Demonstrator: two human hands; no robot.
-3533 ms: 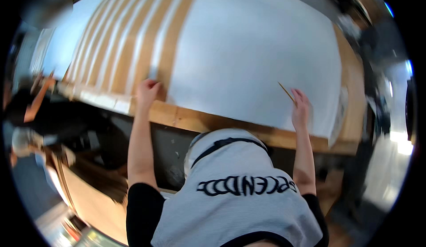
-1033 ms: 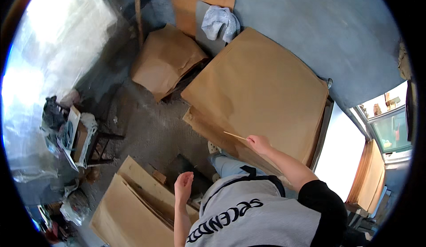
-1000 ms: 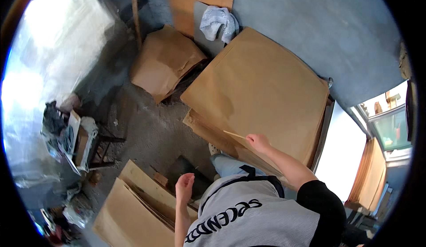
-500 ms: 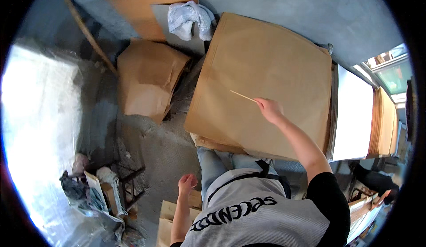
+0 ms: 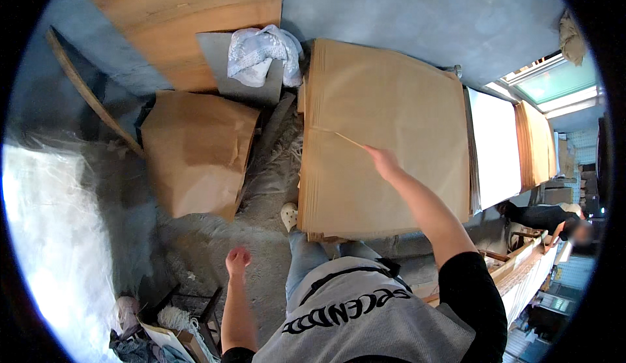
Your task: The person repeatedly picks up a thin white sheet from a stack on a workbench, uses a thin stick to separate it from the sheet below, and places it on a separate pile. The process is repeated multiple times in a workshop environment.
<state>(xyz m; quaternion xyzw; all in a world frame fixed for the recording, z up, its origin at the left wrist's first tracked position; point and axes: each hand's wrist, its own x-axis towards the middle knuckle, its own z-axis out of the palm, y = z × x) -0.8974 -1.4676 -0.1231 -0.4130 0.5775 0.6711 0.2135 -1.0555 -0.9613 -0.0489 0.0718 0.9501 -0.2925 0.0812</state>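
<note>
Right hand [image 5: 383, 161] moved over brown stack [image 5: 391, 99]; grey floor [image 5: 264, 245].

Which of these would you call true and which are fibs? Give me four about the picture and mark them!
1. The right hand holds a thin stick. True.
2. The left hand is squeezing the cloth. False: the left hand is well apart from the cloth, which is draped over the grey board.
3. The right hand appears in front of the large brown stack. True.
4. The shoe on show is black. False: the shoe is cream-coloured.
</note>
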